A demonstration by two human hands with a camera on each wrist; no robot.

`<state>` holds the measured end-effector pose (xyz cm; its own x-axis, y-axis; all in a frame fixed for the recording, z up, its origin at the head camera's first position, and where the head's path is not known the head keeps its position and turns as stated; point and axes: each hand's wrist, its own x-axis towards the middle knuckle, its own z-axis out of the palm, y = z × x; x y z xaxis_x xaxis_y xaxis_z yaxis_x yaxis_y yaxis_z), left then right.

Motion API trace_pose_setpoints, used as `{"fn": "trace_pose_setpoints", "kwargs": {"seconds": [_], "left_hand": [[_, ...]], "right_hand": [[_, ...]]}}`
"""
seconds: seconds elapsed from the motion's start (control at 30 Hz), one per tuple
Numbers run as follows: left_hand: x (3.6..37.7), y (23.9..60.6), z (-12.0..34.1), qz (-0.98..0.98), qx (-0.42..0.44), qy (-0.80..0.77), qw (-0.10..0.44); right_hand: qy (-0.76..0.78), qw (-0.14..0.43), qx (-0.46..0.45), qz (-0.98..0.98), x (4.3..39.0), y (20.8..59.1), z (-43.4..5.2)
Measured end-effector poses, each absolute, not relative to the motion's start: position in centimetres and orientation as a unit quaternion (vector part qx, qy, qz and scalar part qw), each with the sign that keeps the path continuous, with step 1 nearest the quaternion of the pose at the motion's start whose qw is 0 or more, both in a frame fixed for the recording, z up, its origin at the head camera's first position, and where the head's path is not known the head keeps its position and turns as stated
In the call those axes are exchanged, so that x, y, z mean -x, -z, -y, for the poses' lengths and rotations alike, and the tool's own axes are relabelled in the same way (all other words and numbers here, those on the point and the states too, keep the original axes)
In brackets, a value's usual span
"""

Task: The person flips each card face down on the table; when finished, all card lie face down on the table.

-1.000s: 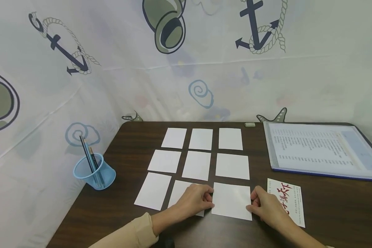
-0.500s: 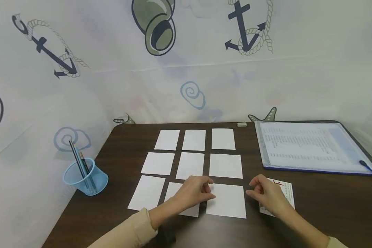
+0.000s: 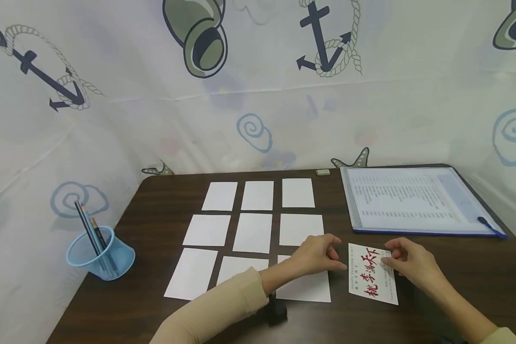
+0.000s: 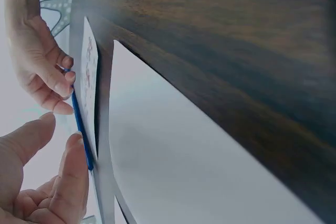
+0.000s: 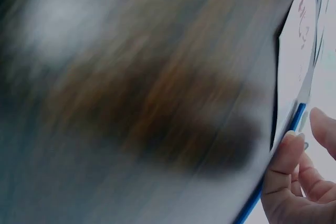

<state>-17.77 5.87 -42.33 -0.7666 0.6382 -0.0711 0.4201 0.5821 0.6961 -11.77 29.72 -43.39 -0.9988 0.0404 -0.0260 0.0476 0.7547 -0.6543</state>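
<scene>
A printed white card (image 3: 371, 273) with red Chinese characters lies on the dark wooden table, to the right of the white cards. My right hand (image 3: 414, 263) is over its right edge. Thumb and fingers of that hand (image 5: 299, 182) stand apart in the right wrist view, with nothing between them. My left hand (image 3: 316, 255) hovers between the printed card and the bottom-right white card (image 3: 305, 289), partly covering the latter. In the left wrist view the left thumb and forefinger (image 4: 76, 166) are spread, holding nothing.
Several blank white cards (image 3: 252, 232) lie in three rows on the table (image 3: 146, 248). A light blue cup (image 3: 120, 260) with pencils stands at left. At back right is a large printed sheet or board (image 3: 408, 198) with a blue edge; a small eraser-like block (image 3: 322, 172) lies behind.
Both hands have let go of the bottom-right white card and moved right. The left hand now nears the printed card's left side, the right hand its right side. The head view has turned slightly right.
</scene>
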Motion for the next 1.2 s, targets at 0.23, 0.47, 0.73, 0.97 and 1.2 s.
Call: {"fn": "trace_pose_setpoints", "kwargs": {"seconds": [0.23, 0.47, 0.73, 0.97, 1.2], "left_hand": [[18.1, 43.0, -8.1, -0.887, -0.3, -0.31, 0.163], [18.1, 43.1, -9.8, -0.915, -0.302, -0.218, 0.154], [18.4, 42.8, -10.4, -0.921, -0.308, -0.183, 0.151], [18.3, 42.8, -10.5, -0.92, -0.294, -0.19, 0.179], [18.1, 42.7, -10.5, -0.917, -0.29, -0.2, 0.186]], "right_hand": [[0.312, 0.006, 0.006, -0.95, 11.8, 43.8, -30.3], [0.264, -0.007, 0.025, -0.964, 12.1, 44.1, -30.4], [0.264, 0.013, 0.024, -0.964, 12.5, 43.8, -30.5], [0.268, 0.021, 0.028, -0.963, 12.8, 43.7, -30.6], [0.275, 0.02, 0.022, -0.961, 12.8, 43.8, -30.8]]}}
